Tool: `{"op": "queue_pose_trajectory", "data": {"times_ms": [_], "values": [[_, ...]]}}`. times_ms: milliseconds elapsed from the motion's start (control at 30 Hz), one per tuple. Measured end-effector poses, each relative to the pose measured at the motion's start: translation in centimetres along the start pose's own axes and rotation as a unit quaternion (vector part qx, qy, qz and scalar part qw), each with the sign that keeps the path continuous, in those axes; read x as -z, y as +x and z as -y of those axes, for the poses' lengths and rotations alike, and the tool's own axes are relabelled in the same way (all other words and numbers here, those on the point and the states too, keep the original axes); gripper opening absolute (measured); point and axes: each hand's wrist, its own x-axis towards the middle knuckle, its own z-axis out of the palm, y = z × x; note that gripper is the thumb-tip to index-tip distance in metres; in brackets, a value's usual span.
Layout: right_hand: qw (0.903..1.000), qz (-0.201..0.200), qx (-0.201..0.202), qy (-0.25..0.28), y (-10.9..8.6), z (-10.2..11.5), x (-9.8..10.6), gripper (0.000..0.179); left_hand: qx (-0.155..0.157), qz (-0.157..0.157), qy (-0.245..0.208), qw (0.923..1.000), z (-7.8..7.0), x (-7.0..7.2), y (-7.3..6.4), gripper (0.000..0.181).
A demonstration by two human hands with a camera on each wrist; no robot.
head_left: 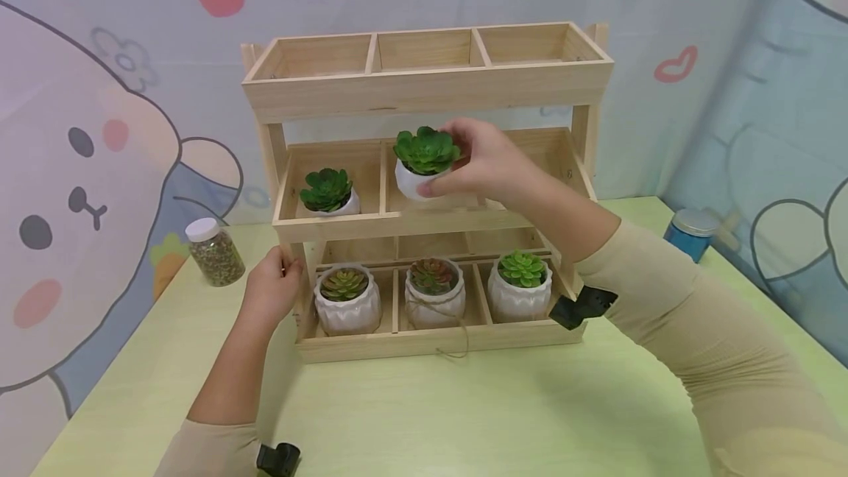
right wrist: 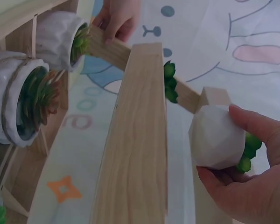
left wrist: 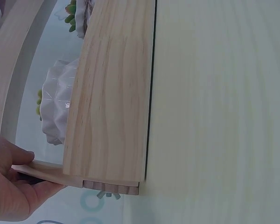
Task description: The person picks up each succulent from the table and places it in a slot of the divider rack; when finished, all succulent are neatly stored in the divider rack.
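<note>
My right hand [head_left: 493, 164] pinches a white faceted pot with a green succulent [head_left: 427, 152], thumb and fingers on either side of the pot. It is held at the middle compartment of the shelf's middle tier, tilted in the right wrist view, where the white pot [right wrist: 217, 137] shows its base. Down at the left, my left hand [head_left: 273, 282] grips the left side post of the wooden shelf [head_left: 424, 90]; in the left wrist view that hand [left wrist: 11, 182] has thumb and fingers around the wood. Another potted succulent [head_left: 329, 191] leans in the middle tier's left compartment.
The bottom tier bears three white pots, a left one [head_left: 347, 315], a twine-tied middle one [head_left: 433, 304] and a right one [head_left: 520, 297]. A white-capped jar [head_left: 215, 252] stands left on the table [head_left: 464, 411]; a blue tin [head_left: 691, 234] stands right.
</note>
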Motion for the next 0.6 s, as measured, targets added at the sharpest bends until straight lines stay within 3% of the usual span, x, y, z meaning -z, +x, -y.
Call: {"op": "queue_pose_trajectory", "data": {"times_ms": [267,433,600], "values": [[0.9974,-0.016,-0.016,-0.068,2.1,-2.1,-0.2,0.064,-0.001,-0.001,0.001,1.0,0.1,0.0,-0.1,0.019],[0.9878,0.0,-0.019,-0.155,2.7,-2.9,-0.4,0.068,-0.004,-0.004,0.003,1.0,0.1,0.0,-0.1,0.019],[0.9789,0.02,-0.019,-0.202,3.3,-3.1,-0.6,0.069,-0.011,-0.009,0.007,0.9999,0.1,0.0,0.0,0.018]]}}
